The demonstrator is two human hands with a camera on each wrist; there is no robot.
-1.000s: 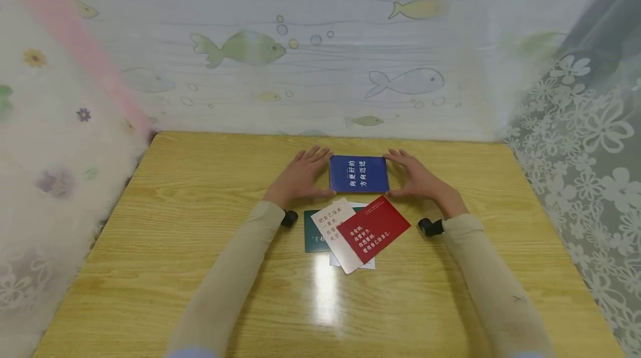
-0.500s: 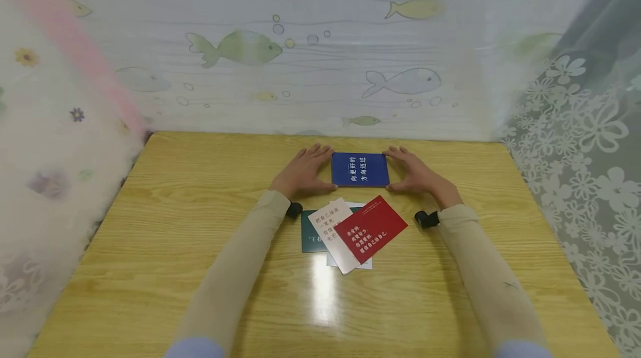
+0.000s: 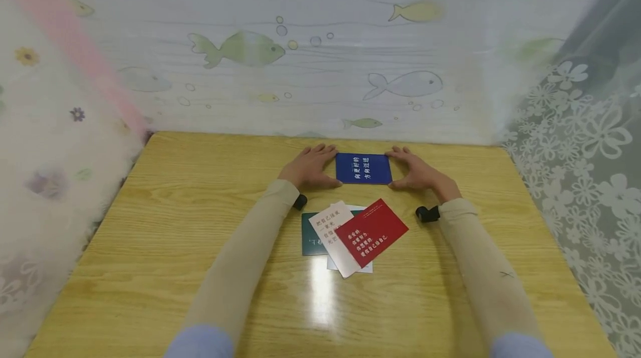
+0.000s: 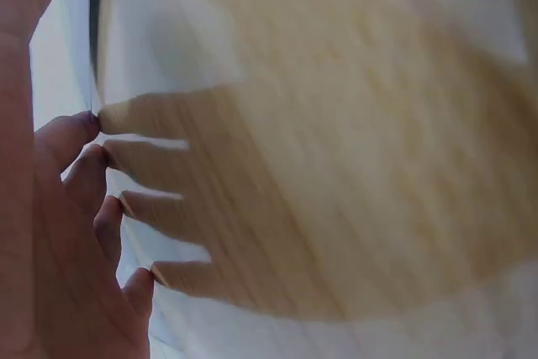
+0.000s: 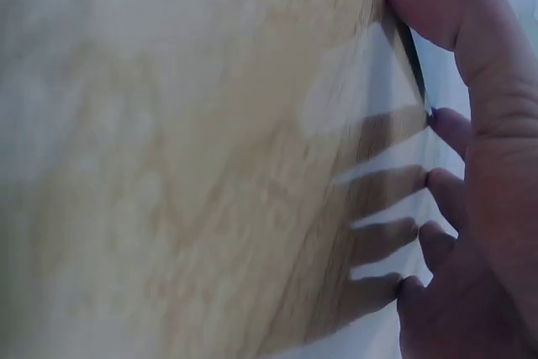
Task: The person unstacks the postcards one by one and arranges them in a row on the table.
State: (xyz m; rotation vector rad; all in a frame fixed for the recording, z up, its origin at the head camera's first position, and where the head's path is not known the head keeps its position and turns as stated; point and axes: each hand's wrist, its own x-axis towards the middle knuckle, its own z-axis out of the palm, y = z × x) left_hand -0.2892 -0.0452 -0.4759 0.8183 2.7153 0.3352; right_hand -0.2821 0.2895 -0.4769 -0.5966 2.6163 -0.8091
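A blue card (image 3: 363, 168) with white Chinese characters lies flat near the table's back edge, its long sides running left to right. My left hand (image 3: 311, 168) holds its left end, thumb at the near corner and forefinger at the far one. At the opposite end my right hand (image 3: 418, 173) holds it the same way. In the left wrist view the card's dark edge (image 4: 94, 31) shows as a thin strip between thumb and forefinger. The right wrist view shows a similar strip by the right thumb (image 5: 429, 6). On both hands the remaining fingertips touch the tabletop.
Nearer than the blue card lies a loose overlapping pile: a red card (image 3: 373, 233) on top, a pale pink card (image 3: 333, 235), a green card (image 3: 311, 235) and a white one (image 3: 367, 267) beneath. Fish-patterned curtain (image 3: 325, 68) hangs behind the wooden table (image 3: 200, 207).
The blue card has slid a little away from me and to the right, with both hands staying at its ends. The loose pile keeps its arrangement.
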